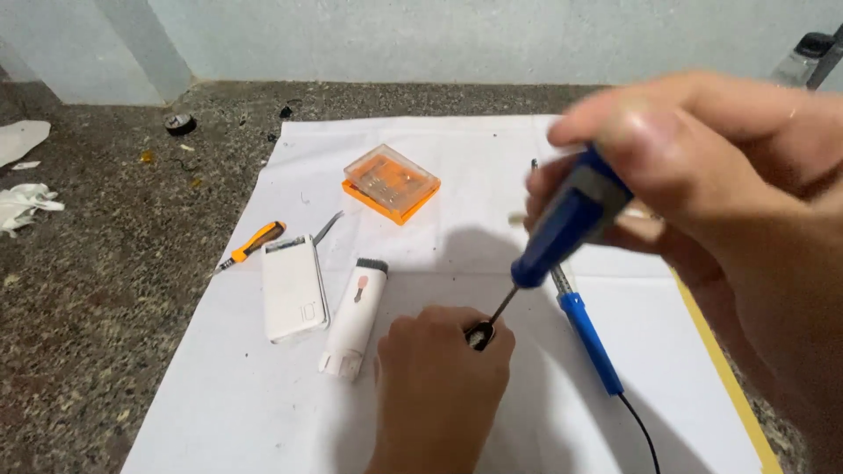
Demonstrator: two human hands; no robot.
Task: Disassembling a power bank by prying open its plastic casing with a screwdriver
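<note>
- Right hand [702, 167] was up close to the camera, fingers wrapped around the blue handle of a screwdriver [571, 219], thumb pressed on the top end of it.
- The screwdriver was tilted, its thin metal shaft running down and left, with the tip landing on a small dark part [479, 334].
- Left hand [439, 377] was curled into a loose fist resting on the white sheet [492, 158], fingers pinching that small dark part at the top of the fist. Couldn't really tell what the part was, too tiny and mostly hidden by the fingers.
- Just right of the left hand lay a blue-handled soldering iron [587, 338], flat on the sheet, its black cord trailing off toward the bottom edge.
- Left of the hand sat a white trimmer-like gadget [356, 318] with a dark head, lying at a slant, and right beside it a white power bank [294, 287].
- Near the power bank's upper corner was an orange-and-black small screwdriver [253, 244], plus what looked like metal tweezers [328, 226].
- Further back on the sheet was an orange case with a clear lid [392, 183], well apart from both hands.
- All of this was on a speckled stone floor [97, 290], with some crumpled white paper [22, 206] off at the left edge.
</note>
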